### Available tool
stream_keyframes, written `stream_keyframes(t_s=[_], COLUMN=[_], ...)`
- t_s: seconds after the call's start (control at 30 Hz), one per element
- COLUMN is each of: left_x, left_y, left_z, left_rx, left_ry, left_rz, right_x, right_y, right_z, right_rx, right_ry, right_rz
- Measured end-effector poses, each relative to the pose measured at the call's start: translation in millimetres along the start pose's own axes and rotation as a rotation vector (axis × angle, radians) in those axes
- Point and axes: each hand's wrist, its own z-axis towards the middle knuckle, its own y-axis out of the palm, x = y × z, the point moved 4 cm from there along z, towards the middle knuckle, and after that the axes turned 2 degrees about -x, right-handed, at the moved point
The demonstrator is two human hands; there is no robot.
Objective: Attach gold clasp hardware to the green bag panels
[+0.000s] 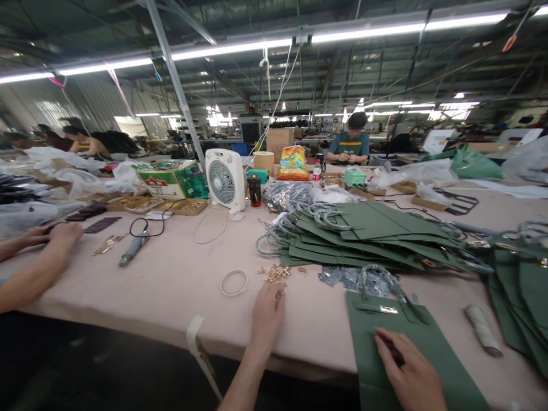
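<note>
My left hand [268,311] reaches to a small pile of gold-coloured metal fittings [278,273]. Its fingers are drawn together at the near edge of the pile, with a glint at the tips; what they pinch is too small to make out. On a flat dark green bag [368,342] rests my right hand [409,368], its fingers curled towards the thumb. Something dark shows in that grip, but I cannot tell what. Looped handles wrapped in clear plastic [377,279] and a shiny metal plate [387,309] are at the bag's top.
Stacked green bags [363,228] lie behind my right hand, with more bags [522,285] at the far right. A wrapped roll [483,331], white ring [234,282], electric screwdriver [133,249] and fan [225,180] are on the table. Another person's hands [64,234] work at left; a co-worker [350,145] sits opposite.
</note>
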Motion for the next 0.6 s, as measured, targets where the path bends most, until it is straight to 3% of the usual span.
stream_keyframes(t_s=[0.2, 0.37, 0.47, 0.6], left_x=[18.2, 13.4, 7.7, 15.8], left_y=[20.3, 24.9, 22.7, 32.9], left_z=[-11.3, -5.6, -2.9, -4.8], left_rx=[-0.103, -0.017, 0.014, -0.048], left_ry=[0.088, 0.06, 0.06, 0.082], left_rz=[0.127, 0.145, 0.093, -0.137], right_x=[-3.5, -6.4, -4.1, -4.1], right_y=[-1.5, -3.2, -4.6, -5.1], right_z=[8.6, 16.8, 17.6, 21.4], right_rx=[-0.074, -0.142, -0.156, -0.181], right_ry=[0.081, 0.153, 0.184, 0.204], right_rz=[0.055, 0.097, 0.146, 0.225])
